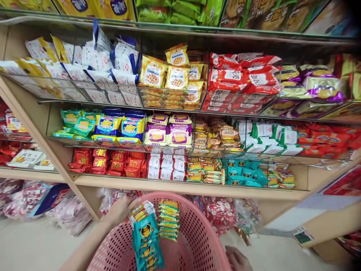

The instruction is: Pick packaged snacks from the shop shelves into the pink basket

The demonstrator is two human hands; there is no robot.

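Note:
A pink perforated basket point(194, 218) stands in front of the shelves. My left hand point(122, 207) grips its far left rim, fingers closed over the edge. At the basket's lower right, my right hand point(238, 259) is beside the outer wall, its fingers bent and partly hidden; whether it grips anything is unclear. Inside the basket, teal packets point(146, 241) are stacked in a column on the left, with yellow-and-white packets point(141, 211) at their far end. A row of small yellow-green packets point(169, 220) lies to their right.
Shelves point(180, 185) ahead hold packaged snacks in divided compartments, among them teal packets point(245, 173), red packets point(118, 162) and cookie packets point(177, 77). Beneath the lowest shelf, filled plastic bags point(220, 212) lie on the floor. A slanted wooden panel point(318, 229) is at the right.

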